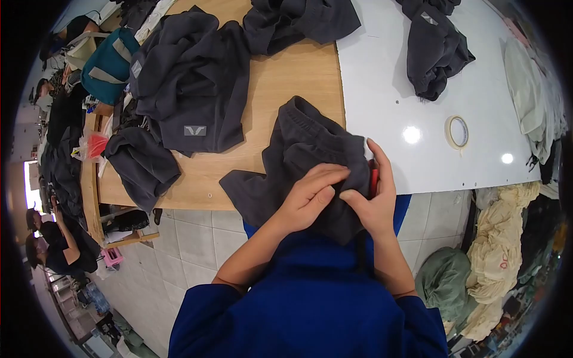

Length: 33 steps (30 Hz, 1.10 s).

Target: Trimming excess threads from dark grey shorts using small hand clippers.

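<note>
A dark grey garment with a gathered waistband [316, 134] lies bunched at the table's front edge, part of it hanging down against my blue top. My left hand [307, 200] rests on the cloth with its fingers stretched out toward the right. My right hand [377, 203] grips the garment's right edge, thumb on top and fingers around the far side. Between that hand and the fabric shows a small red thing [374, 179], mostly hidden, so its kind cannot be made out. A bit of white peeks out beside the right fingertips.
More dark grey garments lie on the wooden table [280, 71]: a large one [197, 89] at left. On the white tabletop [382, 71] are another garment [439, 53] and a tape roll [458, 132]. Cloth bundles [495, 250] stand lower right; people sit at far left.
</note>
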Motion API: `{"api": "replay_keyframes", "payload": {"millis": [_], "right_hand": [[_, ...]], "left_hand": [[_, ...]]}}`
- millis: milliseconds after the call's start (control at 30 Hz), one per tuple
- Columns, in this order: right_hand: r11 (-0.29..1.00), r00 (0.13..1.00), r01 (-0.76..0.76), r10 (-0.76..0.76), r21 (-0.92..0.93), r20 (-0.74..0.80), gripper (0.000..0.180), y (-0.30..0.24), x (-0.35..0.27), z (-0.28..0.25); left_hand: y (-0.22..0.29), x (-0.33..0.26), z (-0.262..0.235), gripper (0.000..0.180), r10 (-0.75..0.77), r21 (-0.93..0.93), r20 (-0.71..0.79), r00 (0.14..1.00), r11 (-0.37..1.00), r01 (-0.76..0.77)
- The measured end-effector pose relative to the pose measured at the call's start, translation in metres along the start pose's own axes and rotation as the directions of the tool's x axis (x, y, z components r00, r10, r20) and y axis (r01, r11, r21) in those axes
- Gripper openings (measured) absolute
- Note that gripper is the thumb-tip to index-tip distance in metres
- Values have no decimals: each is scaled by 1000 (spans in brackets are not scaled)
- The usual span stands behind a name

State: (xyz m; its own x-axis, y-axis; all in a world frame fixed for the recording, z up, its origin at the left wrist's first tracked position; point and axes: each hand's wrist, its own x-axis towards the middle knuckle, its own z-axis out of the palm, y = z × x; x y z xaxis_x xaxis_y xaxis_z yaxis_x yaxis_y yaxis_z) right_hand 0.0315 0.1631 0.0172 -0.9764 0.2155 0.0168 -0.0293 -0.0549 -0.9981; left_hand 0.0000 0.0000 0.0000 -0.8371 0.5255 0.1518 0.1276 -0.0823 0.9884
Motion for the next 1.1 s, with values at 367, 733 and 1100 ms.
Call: {"api": "replay_keyframes", "payload": {"millis": [367,733,1100], "right_hand": [[994,824,-109,78,-22,-561,40,-1,28,-68],[946,979,-149,182,288,-90,47,-4,7,-13],[663,889,-248,445,706,-106,6,15,21,-22]], "left_hand": [[-26,7,-87,26,-34,568,-557,830,714,410],[16,22,-10,20,150,540,-100,984,838,-73],[16,-2,16,18,-367,-14,-166,915,929,370]]}}
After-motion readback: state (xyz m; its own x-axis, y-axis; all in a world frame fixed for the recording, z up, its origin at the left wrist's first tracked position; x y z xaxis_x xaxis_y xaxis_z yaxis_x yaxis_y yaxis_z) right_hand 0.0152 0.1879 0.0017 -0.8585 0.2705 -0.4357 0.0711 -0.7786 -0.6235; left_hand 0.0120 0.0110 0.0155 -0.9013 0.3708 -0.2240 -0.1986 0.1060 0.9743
